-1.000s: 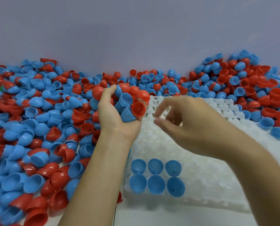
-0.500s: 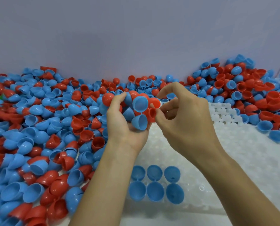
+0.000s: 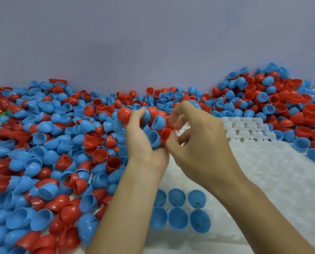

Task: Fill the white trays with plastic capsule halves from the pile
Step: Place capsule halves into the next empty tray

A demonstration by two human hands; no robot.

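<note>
1. My left hand is cupped palm-up, fingers curled round a handful of capsule halves, blue and red mixed.
2. My right hand sits just beside it at 3 o'clock, thumb and fingertips pinching a red half at the edge of that handful; the other fingers are loosely bent.
3. The halves are smooth, glossy plastic cups, rounded or slightly pointed, open on one side.
4. The white tray is translucent, moulded in rows of round pockets, and lies from 3 to 5 o'clock of my hands.
5. Six blue halves, mouths up, fill pockets at the tray's near-left corner, 6 o'clock.
6. The pile spreads from 9 round to 2 o'clock.
</note>
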